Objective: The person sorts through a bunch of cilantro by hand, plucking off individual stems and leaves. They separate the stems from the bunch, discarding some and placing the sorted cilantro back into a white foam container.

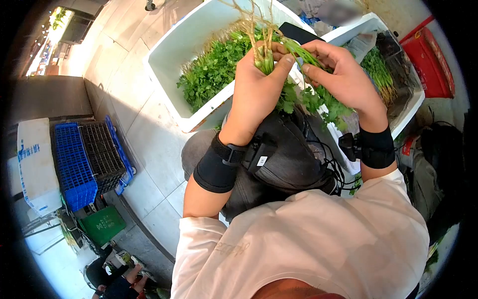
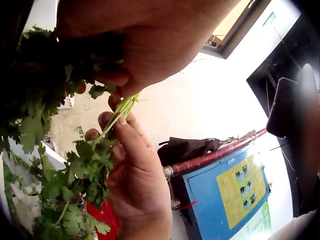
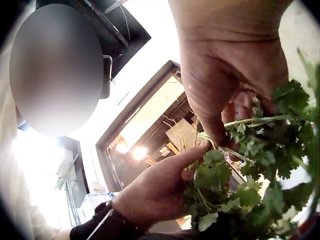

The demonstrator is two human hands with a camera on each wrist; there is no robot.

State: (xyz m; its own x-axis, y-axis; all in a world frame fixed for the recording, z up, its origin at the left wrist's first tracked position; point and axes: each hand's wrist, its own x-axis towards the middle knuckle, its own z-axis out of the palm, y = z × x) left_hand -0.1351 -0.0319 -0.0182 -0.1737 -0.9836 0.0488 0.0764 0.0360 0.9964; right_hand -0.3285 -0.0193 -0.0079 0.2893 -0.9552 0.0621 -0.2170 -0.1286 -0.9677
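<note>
My left hand (image 1: 255,92) grips a bunch of coriander (image 1: 264,62), its pale roots pointing up and its leaves hanging below the hand. Close beside it, my right hand (image 1: 343,77) pinches the thin green stems (image 1: 298,51) of some more coriander between thumb and fingers. Leaves from these stems (image 1: 328,104) droop under the right palm. In the left wrist view the stems pass between the fingertips of both hands, with the right hand (image 2: 137,185) below. The right wrist view shows the left thumb (image 3: 192,155) right by the right fingertips.
A white foam box (image 1: 164,60) full of rooted coriander (image 1: 209,74) stands in front. Another white box (image 1: 416,79) with bundled greens (image 1: 378,74) is at the right, near a red bag (image 1: 428,62). Blue and black crates (image 1: 74,164) stand at the left. Cables (image 1: 331,164) hang by the knee.
</note>
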